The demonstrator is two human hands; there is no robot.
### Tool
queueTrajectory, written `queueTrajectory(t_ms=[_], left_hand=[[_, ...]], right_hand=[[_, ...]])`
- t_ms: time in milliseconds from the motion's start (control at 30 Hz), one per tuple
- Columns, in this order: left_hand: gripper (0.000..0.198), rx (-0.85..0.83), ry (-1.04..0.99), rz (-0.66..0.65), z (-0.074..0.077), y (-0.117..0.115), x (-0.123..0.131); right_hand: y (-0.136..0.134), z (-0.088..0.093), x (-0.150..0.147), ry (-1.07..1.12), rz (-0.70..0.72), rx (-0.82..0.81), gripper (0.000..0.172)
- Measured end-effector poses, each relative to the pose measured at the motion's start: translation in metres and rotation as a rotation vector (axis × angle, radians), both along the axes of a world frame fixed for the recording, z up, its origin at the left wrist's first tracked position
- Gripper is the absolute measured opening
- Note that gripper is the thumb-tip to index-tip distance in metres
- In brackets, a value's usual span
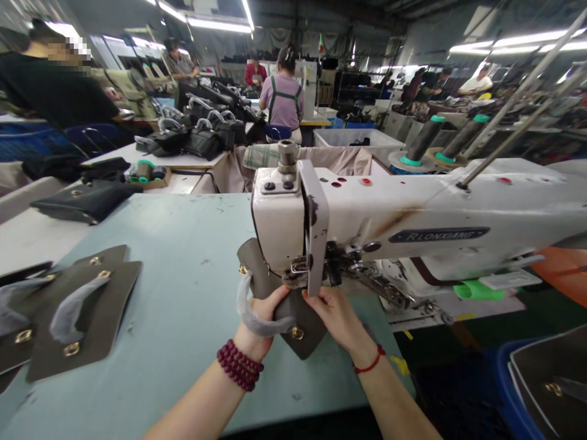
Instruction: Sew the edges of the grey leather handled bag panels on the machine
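A dark grey-brown bag panel (308, 336) lies under the head of a white sewing machine (279, 220). Its handle (245, 308) is wrapped in pale plastic and joined by gold-coloured fittings. My left hand (265, 310) reaches through the handle's loop and grips the panel, thumb on top close to the presser area. On the other side, my right hand (337, 318) pinches the panel's upper right edge beside the machine's upright bar. The needle itself is hidden behind the machine parts, and the fingers beneath the panel are out of sight.
More handled panels (98, 315) lie on the left of the pale green table (183, 244). A black bag (87, 201) is beyond them. Thread cones (422, 140) stand behind the machine. A blue bin (502, 366) holds panels at lower right. Several people work in the background.
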State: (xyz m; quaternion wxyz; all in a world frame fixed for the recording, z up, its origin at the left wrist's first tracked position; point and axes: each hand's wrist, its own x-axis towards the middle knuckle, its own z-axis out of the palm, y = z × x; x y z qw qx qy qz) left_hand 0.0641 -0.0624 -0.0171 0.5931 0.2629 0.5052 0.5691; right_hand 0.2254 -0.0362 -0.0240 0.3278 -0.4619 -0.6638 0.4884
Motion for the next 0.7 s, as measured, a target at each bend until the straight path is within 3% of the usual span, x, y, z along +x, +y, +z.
queueTrajectory(t_ms=[200,367,533,700], left_hand=[[0.046,0.072,0.025,-0.234,0.008,0.018,-0.018],[0.033,0.095,0.035,-0.373,0.012,0.035,-0.036],[0.020,0.104,0.032,-0.414,0.010,0.044,-0.045],[0.036,0.091,0.036,-0.352,0.012,0.052,-0.048]], right_hand=[[-0.009,-0.006,-0.015,0.069,-0.091,-0.024,0.044],[-0.019,-0.014,-0.029,0.110,-0.177,-0.016,0.043],[-0.026,-0.017,-0.036,0.163,-0.198,-0.060,0.038],[-0.027,-0.019,-0.042,0.250,-0.246,-0.148,0.034]])
